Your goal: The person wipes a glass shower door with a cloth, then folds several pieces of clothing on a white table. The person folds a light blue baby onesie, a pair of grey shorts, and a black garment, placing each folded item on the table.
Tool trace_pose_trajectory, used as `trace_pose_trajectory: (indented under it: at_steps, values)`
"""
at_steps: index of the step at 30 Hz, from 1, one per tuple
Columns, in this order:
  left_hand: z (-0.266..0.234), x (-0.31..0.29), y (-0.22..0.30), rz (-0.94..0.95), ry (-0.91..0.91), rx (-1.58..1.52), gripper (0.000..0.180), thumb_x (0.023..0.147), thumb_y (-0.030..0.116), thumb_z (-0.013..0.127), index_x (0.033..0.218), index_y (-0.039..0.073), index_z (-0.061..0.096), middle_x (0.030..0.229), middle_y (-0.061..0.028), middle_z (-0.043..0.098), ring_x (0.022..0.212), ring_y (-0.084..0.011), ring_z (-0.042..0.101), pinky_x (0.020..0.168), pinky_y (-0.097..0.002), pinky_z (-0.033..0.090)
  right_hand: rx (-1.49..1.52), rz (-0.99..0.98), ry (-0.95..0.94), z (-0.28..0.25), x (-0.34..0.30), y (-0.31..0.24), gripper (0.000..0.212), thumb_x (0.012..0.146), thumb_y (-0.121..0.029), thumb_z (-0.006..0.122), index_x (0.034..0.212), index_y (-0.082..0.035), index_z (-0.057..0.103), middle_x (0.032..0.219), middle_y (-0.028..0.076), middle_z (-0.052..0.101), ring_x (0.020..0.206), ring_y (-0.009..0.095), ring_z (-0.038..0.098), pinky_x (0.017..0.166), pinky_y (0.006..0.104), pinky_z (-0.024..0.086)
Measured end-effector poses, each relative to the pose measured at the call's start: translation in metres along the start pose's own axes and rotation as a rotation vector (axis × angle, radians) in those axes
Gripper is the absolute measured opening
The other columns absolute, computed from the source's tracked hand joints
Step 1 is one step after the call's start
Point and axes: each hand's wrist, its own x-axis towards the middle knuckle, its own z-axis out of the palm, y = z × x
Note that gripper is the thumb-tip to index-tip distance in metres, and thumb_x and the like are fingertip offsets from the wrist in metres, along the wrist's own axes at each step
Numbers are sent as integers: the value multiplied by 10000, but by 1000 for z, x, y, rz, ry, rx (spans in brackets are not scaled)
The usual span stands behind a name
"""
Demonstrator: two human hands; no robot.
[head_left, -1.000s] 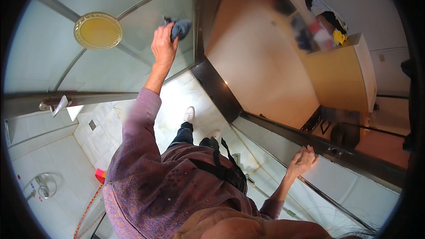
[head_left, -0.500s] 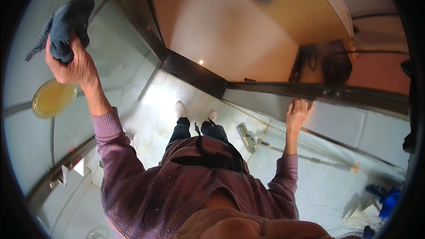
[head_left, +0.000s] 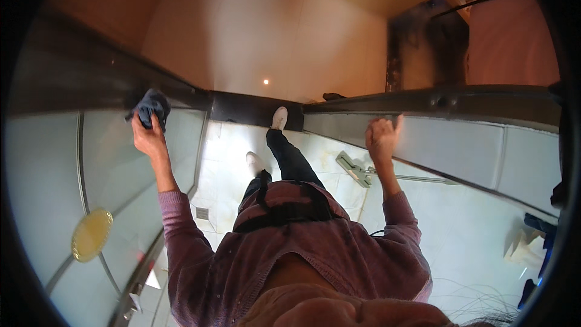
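My left hand (head_left: pixel 150 139) is closed around a bunched dark grey cloth (head_left: pixel 155 109), with the thumb and fingers wrapped on its lower part. The cloth is at the dark frame (head_left: pixel 109 88) above a frosted glass panel (head_left: pixel 118 151). On the right, my right hand (head_left: pixel 381 140) is held up in front of a pale door panel (head_left: pixel 448 145), just below its dark edge (head_left: pixel 405 102). Its fingers are curled in, one digit sticks up, and nothing shows in it. Whether it touches the panel is unclear.
An oval yellow disc (head_left: pixel 92 235) is on the glass at left. A dark threshold (head_left: pixel 257 109) crosses the doorway, with my white shoe (head_left: pixel 279 117) at it. A green flat mop (head_left: pixel 354 169) lies on the tiles by the right panel. A drain (head_left: pixel 202 213) is at left.
My left hand has brought the cloth down and inward from the upper-left glass to the dark frame. My right hand is farther left. One foot has stepped forward to the threshold, and the view has turned.
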Motion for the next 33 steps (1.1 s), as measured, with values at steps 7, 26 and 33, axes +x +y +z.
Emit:
trace_pose_trajectory:
  at_steps: [7, 26, 33]
  values:
    - [46, 9, 11, -109, -320, 216, 403, 739, 331, 682, 1055, 103, 578, 849, -171, 649, 765, -391, 607, 647, -465, 473, 570, 262, -308, 55, -15, -11, 25, 675, -58, 619, 696, -71, 623, 715, 100, 615, 708, 293, 581, 689, 395, 407]
    - [253, -52, -56, -872, -1083, -363, 580, 735, 473, 672, 954, -64, 641, 837, -160, 666, 693, -246, 647, 608, -362, 516, 1199, 1018, -406, 136, 56, -7, 198, 855, -149, 566, 901, 30, 637, 751, 88, 655, 716, 151, 627, 682, 267, 498]
    - [299, 24, 39, -890, -1284, -674, 506, 761, 405, 655, 939, -68, 623, 825, -145, 647, 705, -234, 640, 583, -340, 508, 1292, 1069, -383, 154, 101, -28, 216, 877, -172, 554, 918, 27, 628, 753, 92, 650, 715, 148, 627, 668, 275, 504]
